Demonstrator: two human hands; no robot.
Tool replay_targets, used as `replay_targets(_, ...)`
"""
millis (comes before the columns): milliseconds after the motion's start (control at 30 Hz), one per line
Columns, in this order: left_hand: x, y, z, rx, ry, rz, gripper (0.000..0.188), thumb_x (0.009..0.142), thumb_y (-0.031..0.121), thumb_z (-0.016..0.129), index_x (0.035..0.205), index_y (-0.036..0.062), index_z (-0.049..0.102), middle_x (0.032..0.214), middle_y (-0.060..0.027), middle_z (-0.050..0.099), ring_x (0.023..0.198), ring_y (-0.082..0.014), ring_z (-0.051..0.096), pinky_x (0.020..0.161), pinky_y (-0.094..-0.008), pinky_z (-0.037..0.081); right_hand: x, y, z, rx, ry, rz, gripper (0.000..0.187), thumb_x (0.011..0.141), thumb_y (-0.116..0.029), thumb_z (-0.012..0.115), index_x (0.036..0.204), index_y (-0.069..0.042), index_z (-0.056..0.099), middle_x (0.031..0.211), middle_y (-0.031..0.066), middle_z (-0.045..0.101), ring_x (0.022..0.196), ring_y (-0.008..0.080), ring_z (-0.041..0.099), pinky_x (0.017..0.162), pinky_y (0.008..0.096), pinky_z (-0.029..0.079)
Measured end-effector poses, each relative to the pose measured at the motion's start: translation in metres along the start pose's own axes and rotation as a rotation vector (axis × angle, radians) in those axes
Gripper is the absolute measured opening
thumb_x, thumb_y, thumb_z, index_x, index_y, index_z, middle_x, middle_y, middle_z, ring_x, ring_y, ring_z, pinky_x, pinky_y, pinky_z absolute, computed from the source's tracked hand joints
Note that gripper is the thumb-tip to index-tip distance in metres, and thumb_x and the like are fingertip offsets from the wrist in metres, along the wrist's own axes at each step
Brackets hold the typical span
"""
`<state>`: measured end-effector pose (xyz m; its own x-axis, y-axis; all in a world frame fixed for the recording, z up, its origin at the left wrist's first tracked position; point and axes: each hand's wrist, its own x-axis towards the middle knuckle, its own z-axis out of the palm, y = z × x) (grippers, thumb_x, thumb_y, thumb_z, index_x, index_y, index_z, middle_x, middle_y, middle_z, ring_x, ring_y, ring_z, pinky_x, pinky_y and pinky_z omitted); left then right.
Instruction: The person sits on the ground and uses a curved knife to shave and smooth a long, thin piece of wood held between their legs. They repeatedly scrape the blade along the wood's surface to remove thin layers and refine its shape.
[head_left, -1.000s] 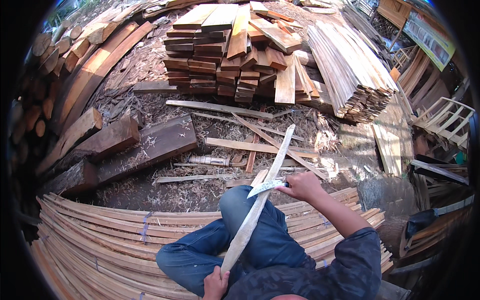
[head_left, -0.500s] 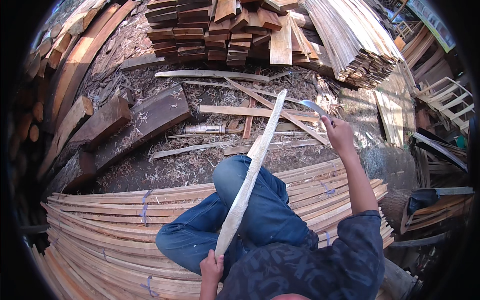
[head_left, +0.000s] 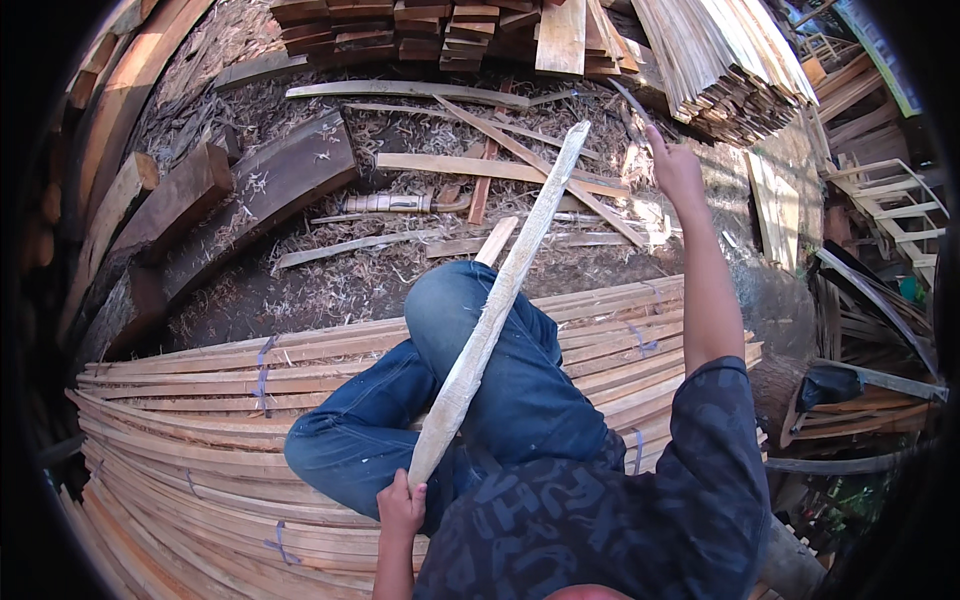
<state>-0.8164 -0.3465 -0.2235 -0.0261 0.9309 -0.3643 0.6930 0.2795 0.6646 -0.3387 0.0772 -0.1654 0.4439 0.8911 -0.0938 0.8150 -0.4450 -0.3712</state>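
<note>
A long, pale, rough-hewn wooden stick (head_left: 503, 295) slants across my raised knee, its tip pointing away to the far right. Its near end sits in my left hand (head_left: 402, 507), whose fingers are wrapped round it close to my lap. Out to the right, my right hand (head_left: 678, 172) is closed round the handle of a knife (head_left: 631, 103). The blade reaches away from me, apart from the stick, and looks thin from this angle. My fist hides most of the handle. Beneath the stick, the end of another piece of wood (head_left: 497, 240) shows past my knee.
Bundled wooden strips (head_left: 190, 440) lie under and around my legs. Shavings, loose slats (head_left: 480, 165) and a wooden sheath-like piece (head_left: 388, 203) litter the ground ahead. Heavy dark beams (head_left: 265, 200) lie at left. Stacked boards (head_left: 440, 30) and a strip pile (head_left: 715, 65) stand at the back.
My right hand has swung the knife up and away from me, past the stick's tip. My left hand still holds the stick. The whole view has shifted slightly.
</note>
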Motion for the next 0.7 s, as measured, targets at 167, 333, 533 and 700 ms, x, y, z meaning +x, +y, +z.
replay_targets(167,-0.002,-0.004,-0.001,-0.003,0.007,0.007,0.046,0.093,0.046,0.053,0.084,0.0015,0.049,0.065,-0.0241,0.056,0.066,-0.0463,0.06,0.055,-0.0497,0.045,0.006,0.086,-0.035,-0.074,0.189,-0.024,0.079,0.092,-0.069,0.041,0.069,0.002,0.066,0.055,0.017,0.058,0.051,0.0282,0.056,0.052,0.0438,0.041)
replay_targets(333,0.003,-0.01,0.002,-0.048,-0.037,0.008,0.05,0.094,0.049,0.05,0.084,0.0,0.048,0.062,-0.0231,0.054,0.062,-0.0454,0.058,0.053,-0.048,0.044,-0.153,0.005,0.002,-0.05,0.048,-0.518,0.061,0.092,-0.058,0.054,0.067,-0.003,0.061,0.052,0.0117,0.056,0.045,0.0296,0.058,0.046,0.0396,0.043)
replay_targets(533,-0.004,-0.008,-0.001,-0.044,-0.016,0.013,0.05,0.095,0.049,0.05,0.083,0.0002,0.048,0.062,-0.023,0.053,0.061,-0.0454,0.058,0.052,-0.0477,0.043,-0.106,-0.022,0.027,-0.131,0.086,-0.414,0.066,0.092,-0.064,0.048,0.066,-0.005,0.062,0.055,0.0123,0.059,0.051,0.0305,0.062,0.047,0.0402,0.047)
replay_targets(700,0.003,-0.007,0.002,-0.036,0.025,0.043,0.049,0.094,0.048,0.051,0.082,0.0004,0.048,0.062,-0.0236,0.054,0.062,-0.0457,0.058,0.052,-0.0482,0.043,0.005,0.062,-0.002,-0.163,0.184,-0.035,0.081,0.091,-0.071,0.039,0.066,0.002,0.064,0.064,0.0224,0.061,0.063,0.0354,0.06,0.064,0.0479,0.046)
